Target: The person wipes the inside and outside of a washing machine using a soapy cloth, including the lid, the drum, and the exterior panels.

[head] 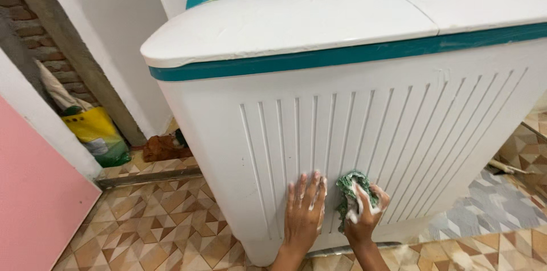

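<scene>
Both forearms come up bare from the bottom edge of the view, with no sleeves, watch, rings or gloves on the left hand or right hand, and white soapy foam clings to the fingers.

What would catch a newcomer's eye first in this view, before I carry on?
The big white washing machine with its teal band fills the frame. Low on its ribbed front, the left hand lies flat against the panel, while the right hand presses a soapy green scrubbing pad to the ribs. A yellow sack leans at the far-left wall.
</scene>
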